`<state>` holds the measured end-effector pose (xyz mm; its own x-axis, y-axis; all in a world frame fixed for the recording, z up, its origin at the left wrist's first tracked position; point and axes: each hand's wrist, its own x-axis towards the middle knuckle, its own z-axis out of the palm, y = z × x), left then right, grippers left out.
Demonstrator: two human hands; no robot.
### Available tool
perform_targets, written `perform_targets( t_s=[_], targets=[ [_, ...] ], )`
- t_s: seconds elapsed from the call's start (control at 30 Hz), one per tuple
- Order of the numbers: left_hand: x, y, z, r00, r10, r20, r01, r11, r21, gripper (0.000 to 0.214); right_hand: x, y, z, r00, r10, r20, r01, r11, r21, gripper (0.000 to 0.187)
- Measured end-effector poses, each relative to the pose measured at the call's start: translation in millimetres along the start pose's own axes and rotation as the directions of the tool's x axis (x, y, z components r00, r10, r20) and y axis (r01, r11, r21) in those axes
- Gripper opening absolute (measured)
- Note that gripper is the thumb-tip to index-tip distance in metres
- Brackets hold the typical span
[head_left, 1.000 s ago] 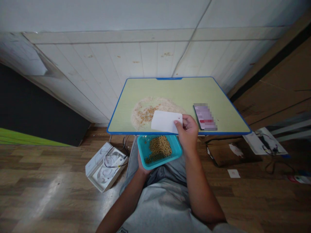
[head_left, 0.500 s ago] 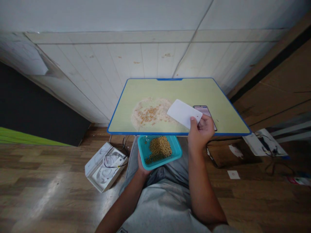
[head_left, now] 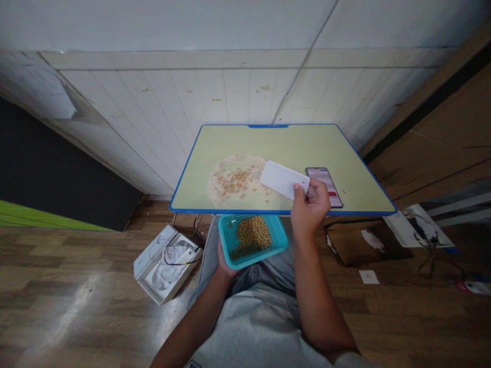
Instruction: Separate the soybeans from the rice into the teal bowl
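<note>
My right hand (head_left: pixel 311 204) pinches a flat white card (head_left: pixel 283 179) by its near right corner, thumb on top. The card is held over the folding table (head_left: pixel 303 143), its far left end at the edge of a spread of pale grains (head_left: pixel 255 166). Among the grains lie scattered yellowish beans (head_left: pixel 236 180). Below the table's front edge, my left hand (head_left: pixel 224 260) grips a turquoise plastic tray (head_left: pixel 282 240) at its left side; most of those fingers are hidden under it. A heap of round, tan beans (head_left: pixel 255 234) lies in the tray.
A phone (head_left: pixel 325 186) with its screen lit lies on the table, right of my right hand. An open white box (head_left: pixel 169 266) with cables stands on the floor at left. A brown box (head_left: pixel 356 245) sits under the table at right, near a small white paper (head_left: pixel 369 276).
My right hand has moved a little to the left with the card, and more of the phone shows. The tray and my left hand have stayed almost where they were.
</note>
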<state>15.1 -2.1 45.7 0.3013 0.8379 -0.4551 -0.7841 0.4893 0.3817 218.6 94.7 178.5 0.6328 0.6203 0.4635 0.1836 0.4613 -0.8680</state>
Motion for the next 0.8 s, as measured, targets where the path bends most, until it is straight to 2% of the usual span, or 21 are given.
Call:
perform_targets(
  t_s=[0.33,0.47,0.57,0.8],
  targets=[
    [-3.7,2.6,14.3,0.999,0.000,-0.052,0.001,1.000,0.014,0.068,3.3,-3.3,-3.4,0.999,-0.046,-0.007,0.046,0.999,0.004,0.017],
    [-3.5,1.8,11.6,0.999,0.026,-0.024,-0.024,0.998,0.065,0.070,3.7,-0.9,-4.6,0.999,-0.029,0.013,0.029,1.000,0.009,0.020],
    [-2.9,1.7,11.0,1.000,0.013,0.003,-0.013,0.998,0.053,0.073,4.2,-0.5,-6.3,1.000,-0.022,-0.004,0.022,1.000,-0.004,0.021],
    [-4.6,3.3,15.8,1.000,0.006,0.006,-0.006,0.999,0.046,0.073,3.2,1.1,-8.8,0.999,-0.012,0.040,0.012,1.000,0.000,0.021]
  ],
)
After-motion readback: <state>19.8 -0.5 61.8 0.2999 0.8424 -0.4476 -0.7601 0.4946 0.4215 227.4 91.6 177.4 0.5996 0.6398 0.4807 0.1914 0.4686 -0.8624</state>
